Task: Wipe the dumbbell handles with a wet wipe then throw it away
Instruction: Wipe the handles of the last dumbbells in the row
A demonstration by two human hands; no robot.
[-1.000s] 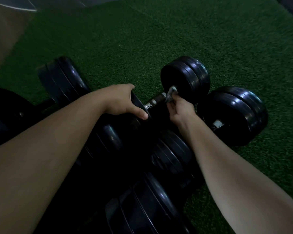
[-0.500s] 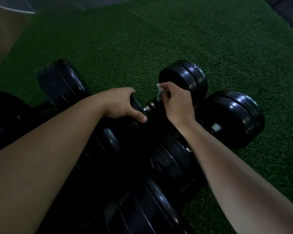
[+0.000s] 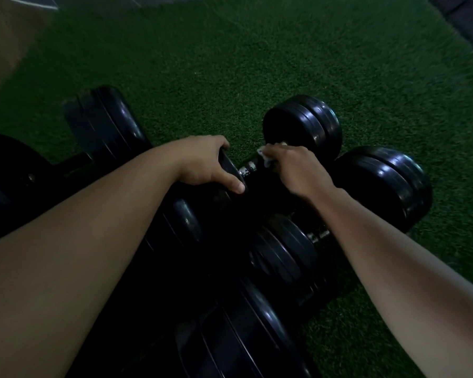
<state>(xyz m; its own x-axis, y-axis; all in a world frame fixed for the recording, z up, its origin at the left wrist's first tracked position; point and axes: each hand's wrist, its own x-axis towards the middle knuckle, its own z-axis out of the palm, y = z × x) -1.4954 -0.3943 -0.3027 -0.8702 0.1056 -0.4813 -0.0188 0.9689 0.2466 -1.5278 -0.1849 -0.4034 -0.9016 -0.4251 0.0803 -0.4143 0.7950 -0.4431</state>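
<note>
A black dumbbell lies on green turf, its far weight head (image 3: 305, 126) to the upper right and its metal handle (image 3: 247, 169) running down-left. My right hand (image 3: 295, 167) is wrapped over the handle with a white wet wipe (image 3: 265, 156) bunched under the fingers. My left hand (image 3: 205, 165) grips the rim of the near weight head (image 3: 230, 170) of the same dumbbell. Most of the handle is hidden under my right hand.
Several other black dumbbells crowd the spot: one at right (image 3: 385, 184), one below it (image 3: 284, 255), one at lower centre (image 3: 243, 342), one at left (image 3: 107, 124). Green turf (image 3: 284, 64) spreads beyond. A bare floor strip (image 3: 6, 36) lies at the upper left.
My right hand, with the wipe, has turned from under the far end of the handle to over its top and slid slightly along it. My left hand stays on the near head.
</note>
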